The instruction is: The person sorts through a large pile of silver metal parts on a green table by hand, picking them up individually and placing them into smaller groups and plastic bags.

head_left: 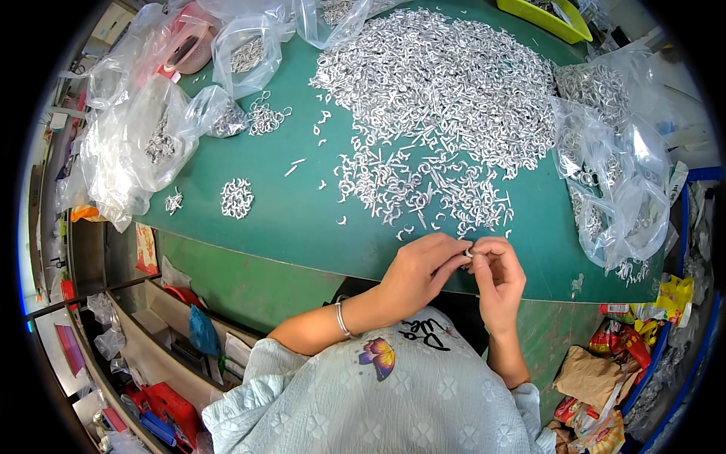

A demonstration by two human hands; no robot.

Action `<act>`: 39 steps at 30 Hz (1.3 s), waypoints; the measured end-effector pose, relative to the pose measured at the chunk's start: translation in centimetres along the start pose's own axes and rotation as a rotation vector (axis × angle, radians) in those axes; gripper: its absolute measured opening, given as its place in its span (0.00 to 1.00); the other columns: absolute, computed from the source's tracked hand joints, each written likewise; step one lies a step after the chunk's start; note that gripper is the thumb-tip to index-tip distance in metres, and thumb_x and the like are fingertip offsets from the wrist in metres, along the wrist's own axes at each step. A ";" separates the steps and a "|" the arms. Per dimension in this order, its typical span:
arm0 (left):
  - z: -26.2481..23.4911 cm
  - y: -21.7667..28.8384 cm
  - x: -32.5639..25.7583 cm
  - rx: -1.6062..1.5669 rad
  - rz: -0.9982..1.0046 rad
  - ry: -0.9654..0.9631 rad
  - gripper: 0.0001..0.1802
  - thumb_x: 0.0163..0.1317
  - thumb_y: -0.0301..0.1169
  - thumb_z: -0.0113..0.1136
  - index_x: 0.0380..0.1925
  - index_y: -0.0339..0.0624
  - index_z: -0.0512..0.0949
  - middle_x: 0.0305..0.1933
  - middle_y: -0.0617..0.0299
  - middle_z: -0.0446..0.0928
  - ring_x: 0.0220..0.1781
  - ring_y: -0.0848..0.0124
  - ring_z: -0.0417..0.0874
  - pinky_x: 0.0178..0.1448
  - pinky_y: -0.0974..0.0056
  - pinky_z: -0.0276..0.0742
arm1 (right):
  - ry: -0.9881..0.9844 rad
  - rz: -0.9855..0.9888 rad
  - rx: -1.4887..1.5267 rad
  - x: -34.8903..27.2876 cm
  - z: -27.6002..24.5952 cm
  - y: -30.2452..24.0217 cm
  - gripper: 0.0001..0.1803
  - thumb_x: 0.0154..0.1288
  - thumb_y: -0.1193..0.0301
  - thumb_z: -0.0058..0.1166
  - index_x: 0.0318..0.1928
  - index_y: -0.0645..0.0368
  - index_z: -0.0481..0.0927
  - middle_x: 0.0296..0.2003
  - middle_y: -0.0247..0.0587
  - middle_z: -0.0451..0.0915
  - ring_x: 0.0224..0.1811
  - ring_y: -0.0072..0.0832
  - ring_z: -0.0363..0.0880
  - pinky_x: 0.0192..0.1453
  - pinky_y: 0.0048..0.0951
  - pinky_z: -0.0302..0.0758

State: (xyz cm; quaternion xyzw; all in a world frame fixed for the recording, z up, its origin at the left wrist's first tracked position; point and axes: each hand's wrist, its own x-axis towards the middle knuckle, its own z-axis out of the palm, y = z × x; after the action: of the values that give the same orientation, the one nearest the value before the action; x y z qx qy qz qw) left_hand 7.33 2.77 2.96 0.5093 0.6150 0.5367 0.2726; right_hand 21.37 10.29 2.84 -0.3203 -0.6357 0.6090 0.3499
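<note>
Just over the near edge of the green table (287, 219), my two hands meet fingertip to fingertip. My left hand (423, 272), with a metal bracelet on its wrist, is closed in a pinch. A small curved silver metal piece (469, 254) shows between the fingertips. My right hand (499, 284) pinches the same piece from the other side; its exact shape is partly covered by the fingers. Right beyond the hands lies a loose spread of small curved silver pieces (423, 185), which runs back into a large heap (446, 76) of similar pieces.
On the left are a small round pile of silver pieces (237, 198), a few rings (266, 117) and clear plastic bags (121, 151). More filled bags (612, 174) stand at the right edge. A yellow-green tray (556, 23) sits far right. Below right, snack packets (620, 340) lie in a bin.
</note>
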 end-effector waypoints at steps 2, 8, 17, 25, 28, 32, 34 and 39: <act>-0.1 -0.1 -0.1 0.020 0.036 -0.006 0.12 0.58 0.19 0.64 0.43 0.34 0.82 0.37 0.55 0.83 0.35 0.66 0.84 0.40 0.63 0.79 | -0.027 0.097 0.107 0.0 -0.3 -0.5 0.05 0.69 0.81 0.51 0.44 0.65 0.76 0.38 0.38 0.80 0.35 0.20 0.77 0.40 0.20 0.72; -0.4 -0.1 0.4 -0.143 -0.090 0.008 0.11 0.57 0.17 0.64 0.41 0.35 0.83 0.37 0.55 0.83 0.35 0.66 0.84 0.39 0.66 0.79 | -0.077 0.225 0.221 0.2 -0.5 -0.4 0.05 0.72 0.78 0.49 0.44 0.65 0.76 0.34 0.38 0.82 0.34 0.20 0.79 0.39 0.21 0.74; -1.1 0.0 0.6 -0.123 0.098 -0.105 0.14 0.57 0.16 0.61 0.44 0.36 0.80 0.42 0.57 0.78 0.38 0.64 0.82 0.41 0.64 0.80 | -0.274 0.480 0.504 0.9 -1.8 -0.1 0.04 0.72 0.77 0.47 0.41 0.64 0.75 0.31 0.42 0.83 0.31 0.22 0.80 0.36 0.22 0.75; -2.7 0.3 1.6 -0.053 0.115 -0.316 0.13 0.57 0.18 0.63 0.44 0.37 0.80 0.39 0.58 0.79 0.40 0.63 0.82 0.41 0.63 0.80 | -0.250 0.463 0.370 0.8 -1.8 0.1 0.04 0.72 0.77 0.47 0.39 0.64 0.75 0.30 0.41 0.83 0.29 0.22 0.80 0.35 0.21 0.75; -2.7 -0.1 1.7 -0.048 0.125 -0.342 0.11 0.57 0.18 0.64 0.40 0.37 0.80 0.39 0.57 0.78 0.40 0.62 0.82 0.41 0.62 0.79 | -0.245 0.481 0.327 0.8 -1.9 0.0 0.04 0.72 0.77 0.48 0.38 0.64 0.75 0.28 0.41 0.82 0.27 0.22 0.79 0.31 0.21 0.73; -2.3 -0.7 2.0 -0.115 0.261 -0.237 0.06 0.56 0.18 0.64 0.35 0.35 0.81 0.38 0.57 0.79 0.39 0.65 0.81 0.41 0.65 0.77 | -0.321 0.582 0.500 1.5 -2.5 -0.7 0.06 0.72 0.75 0.48 0.37 0.64 0.74 0.26 0.42 0.80 0.22 0.23 0.77 0.22 0.21 0.69; -2.2 -0.9 1.7 -0.365 0.021 -0.252 0.05 0.57 0.18 0.64 0.33 0.34 0.81 0.39 0.58 0.79 0.39 0.68 0.80 0.42 0.66 0.76 | -0.396 0.671 0.700 1.7 -2.6 -0.9 0.06 0.72 0.74 0.48 0.37 0.64 0.74 0.25 0.43 0.79 0.20 0.24 0.75 0.18 0.21 0.65; -2.4 -0.2 1.0 -0.505 -0.121 -0.271 0.03 0.59 0.19 0.64 0.34 0.33 0.82 0.41 0.56 0.79 0.41 0.71 0.79 0.45 0.68 0.75 | -0.473 0.855 0.969 1.6 -2.2 -1.2 0.08 0.73 0.72 0.46 0.38 0.63 0.74 0.25 0.42 0.77 0.17 0.25 0.71 0.14 0.22 0.61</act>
State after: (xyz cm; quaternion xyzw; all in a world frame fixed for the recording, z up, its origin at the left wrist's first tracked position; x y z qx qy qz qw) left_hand 4.77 2.82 3.62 0.4550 0.4490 0.5826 0.5019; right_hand 22.36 12.76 4.19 -0.2090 -0.1685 0.9627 0.0346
